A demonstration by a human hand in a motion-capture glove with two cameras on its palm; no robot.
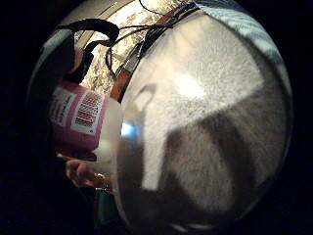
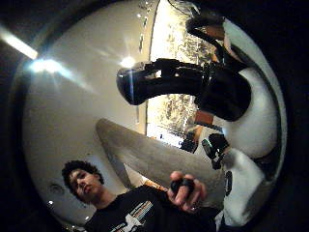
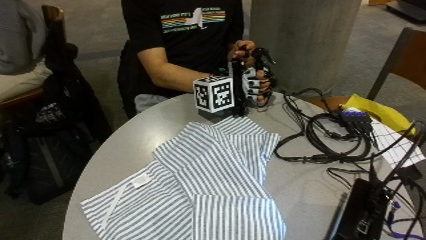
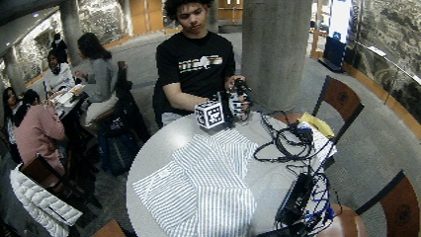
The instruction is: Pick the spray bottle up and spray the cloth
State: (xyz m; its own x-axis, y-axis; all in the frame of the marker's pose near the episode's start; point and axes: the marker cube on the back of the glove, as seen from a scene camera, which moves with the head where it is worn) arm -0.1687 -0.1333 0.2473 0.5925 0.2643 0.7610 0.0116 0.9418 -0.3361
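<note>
A round grey table (image 3: 133,145) was seen filling the lower part of the outside view, with a person in a black T-shirt standing behind its far edge at the upper centre of the frame. A blue-and-white striped cloth (image 3: 206,185) was spread flat on the table, from the centre down to the lower left, with one folded corner pointing toward the person.

The gloved right hand (image 3: 256,82) was held up above the far edge of the table, in the upper centre of the frame, just beyond the cloth and not touching it. Its grip was closed round the spray bottle (image 1: 80,115), the fingers being curled about the body. In the little finger side palm view the bottle's pink label with a barcode and its pale translucent body were seen close against the palm, and the table surface filled the rest of that picture. In the thumb side palm view the bottle's black spray head (image 2: 183,87) was seen jutting across the upper middle of the frame.

The bare left hand (image 3: 241,50) was raised just beside the gloved hand, at the top of the bottle; whether it touched the spray head could not be told from the outside view.

A tangle of black cables (image 3: 326,135) lay on the table to the right of the cloth, with a yellow sheet (image 3: 376,110) near the right edge.
</note>
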